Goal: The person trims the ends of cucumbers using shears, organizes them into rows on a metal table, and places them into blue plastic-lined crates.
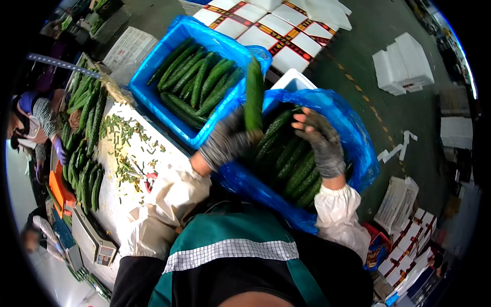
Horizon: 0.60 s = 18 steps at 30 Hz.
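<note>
My left hand (pixel 227 137), in a dark grey glove, is wrapped round the lower end of a large cucumber (pixel 253 94) that stands nearly upright. My right hand (pixel 322 140), in a worn grey glove with bare fingertips, is over the right bin with its fingers apart and nothing in them. Below both hands, cucumbers (pixel 300 171) lie side by side in this bin, which has a blue plastic liner (pixel 358 133). To the upper left, a blue crate (pixel 148 94) holds more cucumbers (pixel 197 77) in slanting rows.
At left, a worktable (pixel 110 179) carries cucumbers (pixel 93 120), green scraps (pixel 125 148), red-handled scissors (pixel 149 180), an orange tray (pixel 61 192) and a scale (pixel 92 238). Another person's purple-gloved hand (pixel 60 150) is beyond. White boxes (pixel 261 36) stand ahead; foam boxes (pixel 402 64) are at right.
</note>
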{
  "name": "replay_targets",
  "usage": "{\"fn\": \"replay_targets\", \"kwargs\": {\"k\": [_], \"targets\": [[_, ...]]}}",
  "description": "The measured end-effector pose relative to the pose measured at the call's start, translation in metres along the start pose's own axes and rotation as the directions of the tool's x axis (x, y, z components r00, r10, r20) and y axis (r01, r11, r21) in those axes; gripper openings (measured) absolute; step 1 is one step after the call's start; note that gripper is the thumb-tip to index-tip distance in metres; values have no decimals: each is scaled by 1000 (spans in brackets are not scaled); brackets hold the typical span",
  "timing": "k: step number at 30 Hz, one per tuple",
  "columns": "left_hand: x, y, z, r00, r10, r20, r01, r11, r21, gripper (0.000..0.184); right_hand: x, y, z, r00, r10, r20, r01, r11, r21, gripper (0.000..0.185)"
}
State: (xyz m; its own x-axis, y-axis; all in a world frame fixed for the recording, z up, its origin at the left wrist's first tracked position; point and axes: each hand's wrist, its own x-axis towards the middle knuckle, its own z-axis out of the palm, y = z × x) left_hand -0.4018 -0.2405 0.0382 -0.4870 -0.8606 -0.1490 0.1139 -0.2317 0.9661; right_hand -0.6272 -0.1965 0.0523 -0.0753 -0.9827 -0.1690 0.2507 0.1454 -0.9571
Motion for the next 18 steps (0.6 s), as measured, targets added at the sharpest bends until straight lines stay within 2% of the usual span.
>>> {"fn": "replay_targets", "kwargs": {"k": [1,2,3,4,5,6,8,10,12,14,16,17,18], "targets": [[12,5,-23,990,125,-62,-120,989,82,45,-4,1,-6,998,29,-64,-29,1000,10,37],[24,22,-47,977,196,-81,-175,960,218,50,-10,1,-14,990,59,-130,-56,998,20,38],[31,41,-61,973,182,-140,-166,979,118,55,-17,7,-24,985,57,-163,-56,998,14,40],[44,40,-84,946,258,-198,-212,951,226,59,-24,13,-33,972,91,-216,-88,996,24,40],[61,34,-117,932,277,-233,-155,888,433,58,-32,21,-43,963,114,-242,-113,993,20,39],[68,50,-120,942,187,-279,20,799,601,54,-41,30,-51,953,138,-269,-139,990,16,38],[100,14,-163,965,248,-82,-172,840,514,46,-60,51,-68,947,179,-268,-171,984,54,36],[128,-22,-197,1000,16,18,-24,700,713,41,-75,58,-71,935,221,-278,-202,975,97,35],[142,-23,-180,941,-335,-36,152,324,934,59,-89,61,-69,911,282,-301,-259,959,115,32],[168,-86,-212,929,-370,12,116,320,940,69,-99,61,-69,900,290,-327,-258,956,137,31],[172,-103,-209,997,-50,-52,67,378,923,71,-107,54,-68,877,277,-394,-269,960,77,31],[176,-110,-209,971,-138,-198,234,342,910,71,-112,55,-73,884,247,-397,-249,967,47,32],[162,-80,-181,972,-56,-229,235,295,926,68,-117,56,-79,876,253,-411,-254,966,52,32]]}}
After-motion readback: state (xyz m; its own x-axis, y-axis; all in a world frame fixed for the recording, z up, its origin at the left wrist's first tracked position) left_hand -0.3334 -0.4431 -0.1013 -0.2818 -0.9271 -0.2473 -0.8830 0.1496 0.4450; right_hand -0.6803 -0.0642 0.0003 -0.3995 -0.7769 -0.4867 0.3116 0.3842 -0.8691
